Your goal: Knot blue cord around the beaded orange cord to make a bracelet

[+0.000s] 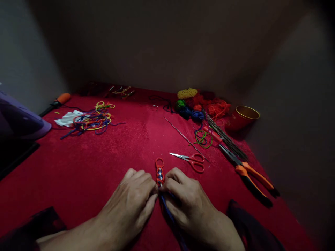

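A short knotted cord band [159, 174], orange-red and blue with shiny silvery pieces down its middle and an orange loop at the top, lies upright on the red cloth between my hands. My left hand [133, 195] pinches at its lower end from the left, fingers curled. From the other side my right hand [184, 198] pinches close to the same spot. Dark blue cords [169, 209] run down from there, partly under my right hand. Fingertips hide the exact strands. Just beyond my right hand lie small scissors [190, 160] with red handles, slightly apart.
A thin metal rod [185, 137] lies behind the scissors. Orange-handled pliers [246, 170] rest at right, near a bundle of dark twigs [225, 136] and a red cup [242, 118]. Yarn balls [187, 93] sit behind; tangled cords [96, 120] and a purple object [23, 115] are left.
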`<action>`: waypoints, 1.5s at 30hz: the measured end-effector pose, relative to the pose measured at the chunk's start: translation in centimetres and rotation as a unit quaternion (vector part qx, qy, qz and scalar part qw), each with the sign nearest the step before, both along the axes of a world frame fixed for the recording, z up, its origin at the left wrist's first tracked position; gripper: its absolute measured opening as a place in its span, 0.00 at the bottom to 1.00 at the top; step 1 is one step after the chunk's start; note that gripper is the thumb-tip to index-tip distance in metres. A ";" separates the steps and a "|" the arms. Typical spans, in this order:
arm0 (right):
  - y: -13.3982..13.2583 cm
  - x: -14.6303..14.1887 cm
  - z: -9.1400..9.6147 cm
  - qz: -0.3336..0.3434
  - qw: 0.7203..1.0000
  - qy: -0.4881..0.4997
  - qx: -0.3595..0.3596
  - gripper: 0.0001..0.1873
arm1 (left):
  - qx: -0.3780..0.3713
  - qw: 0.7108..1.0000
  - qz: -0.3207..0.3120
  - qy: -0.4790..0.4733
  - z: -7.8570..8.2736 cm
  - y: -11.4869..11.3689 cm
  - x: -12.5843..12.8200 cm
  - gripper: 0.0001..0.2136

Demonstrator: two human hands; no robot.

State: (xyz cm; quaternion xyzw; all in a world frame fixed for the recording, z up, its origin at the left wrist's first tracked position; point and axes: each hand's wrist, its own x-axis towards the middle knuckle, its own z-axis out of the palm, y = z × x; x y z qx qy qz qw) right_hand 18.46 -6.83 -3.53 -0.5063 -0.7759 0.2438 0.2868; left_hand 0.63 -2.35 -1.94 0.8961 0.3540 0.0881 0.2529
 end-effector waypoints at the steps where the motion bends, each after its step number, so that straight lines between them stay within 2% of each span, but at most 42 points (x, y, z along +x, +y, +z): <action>1: 0.0 0.0 0.0 0.001 1.000 -0.007 0.004 0.07 | -0.004 1.000 0.000 0.003 0.1 0.0 0.0 0.10; 9: 0.0 -0.2 0.1 0.012 0.998 -0.058 0.029 0.07 | -0.037 0.999 -0.004 0.034 0.3 -0.2 -0.3 0.08; 24: 0.0 -0.1 0.3 0.024 0.999 -0.042 0.009 0.09 | -0.079 0.994 -0.015 0.070 1.5 0.2 -0.9 0.09; 29: 0.0 0.3 0.4 0.017 1.000 0.015 -0.012 0.08 | -0.053 0.997 -0.014 0.048 0.9 0.8 -0.6 0.09; 36: 0.0 0.3 1.4 -0.013 0.992 0.120 -0.029 0.08 | -0.061 0.998 -0.010 -0.017 0.4 0.7 -0.9 0.08; 38: -0.3 -0.1 1.3 -0.016 0.994 0.098 -0.040 0.05 | -0.069 0.997 -0.007 -0.023 0.3 0.6 -0.9 0.08; 42: -1.0 -0.7 0.8 -0.031 0.998 0.007 -0.048 0.07 | -0.078 0.997 0.005 -0.026 0.3 0.4 -0.8 0.08; 45: -1.2 -0.8 0.5 -0.052 0.997 -0.020 -0.056 0.08 | -0.077 0.997 0.013 -0.024 0.3 0.4 -0.6 0.07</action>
